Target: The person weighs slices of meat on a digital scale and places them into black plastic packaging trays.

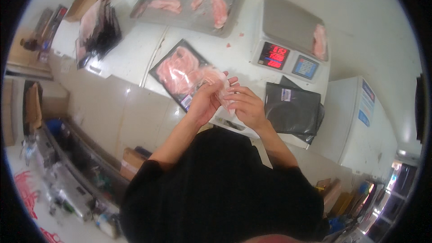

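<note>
Between my two hands is a slice of pale pink raw meat (215, 77). My left hand (205, 103) grips it from the left, thumb on top. My right hand (247, 108) has its bent fingers closed on the slice's right side. Just left of the slice lies a black pack of meat slices (177, 71), tilted on the table and covered with shiny clear film. The far end of the held slice overlaps the pack's right edge in view; I cannot tell whether they touch.
A metal tray (189, 21) with several meat pieces lies at the back. Right of it stands a scale (288, 18) with lit displays and a meat strip (320, 40) on its platform. Black bags (292, 108) lie near my right hand. More packs (99, 31) lean far left.
</note>
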A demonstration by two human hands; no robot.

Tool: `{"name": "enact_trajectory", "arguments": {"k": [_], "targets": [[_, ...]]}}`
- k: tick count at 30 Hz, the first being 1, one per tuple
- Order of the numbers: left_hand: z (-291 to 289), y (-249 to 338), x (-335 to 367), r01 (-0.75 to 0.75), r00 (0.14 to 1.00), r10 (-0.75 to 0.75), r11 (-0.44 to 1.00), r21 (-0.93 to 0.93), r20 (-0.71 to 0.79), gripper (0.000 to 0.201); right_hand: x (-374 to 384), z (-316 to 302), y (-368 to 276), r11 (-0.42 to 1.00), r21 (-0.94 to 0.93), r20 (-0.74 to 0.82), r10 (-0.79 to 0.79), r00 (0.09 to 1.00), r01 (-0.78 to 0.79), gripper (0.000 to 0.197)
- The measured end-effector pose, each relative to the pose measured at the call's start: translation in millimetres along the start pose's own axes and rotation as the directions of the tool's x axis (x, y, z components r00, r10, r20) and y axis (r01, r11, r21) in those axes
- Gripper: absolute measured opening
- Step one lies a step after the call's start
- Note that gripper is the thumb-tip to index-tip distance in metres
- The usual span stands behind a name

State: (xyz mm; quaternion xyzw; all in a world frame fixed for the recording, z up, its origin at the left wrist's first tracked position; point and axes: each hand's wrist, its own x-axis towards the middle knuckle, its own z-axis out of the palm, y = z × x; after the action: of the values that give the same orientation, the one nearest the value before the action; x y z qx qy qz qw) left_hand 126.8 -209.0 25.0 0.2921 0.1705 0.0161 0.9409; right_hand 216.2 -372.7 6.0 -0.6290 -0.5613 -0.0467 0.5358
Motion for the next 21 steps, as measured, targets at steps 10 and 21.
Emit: {"name": "enact_trajectory", "arguments": {"k": [10,21], "targets": [[5.0,27.0,-20.3,-0.034,0.999,0.020,0.824,0.565,0.031,0.044,20.8,-29.1,1.9,0.994,-0.061,-0.140,0.078,0.987,-0.088,0.029],[9.9,21.6,-23.4,0.022,0.998,-0.055,0.650,0.760,0.018,0.032,46.9,0.8,9.1,0.916,0.073,0.103,0.387,0.916,-0.395,0.033]]}}
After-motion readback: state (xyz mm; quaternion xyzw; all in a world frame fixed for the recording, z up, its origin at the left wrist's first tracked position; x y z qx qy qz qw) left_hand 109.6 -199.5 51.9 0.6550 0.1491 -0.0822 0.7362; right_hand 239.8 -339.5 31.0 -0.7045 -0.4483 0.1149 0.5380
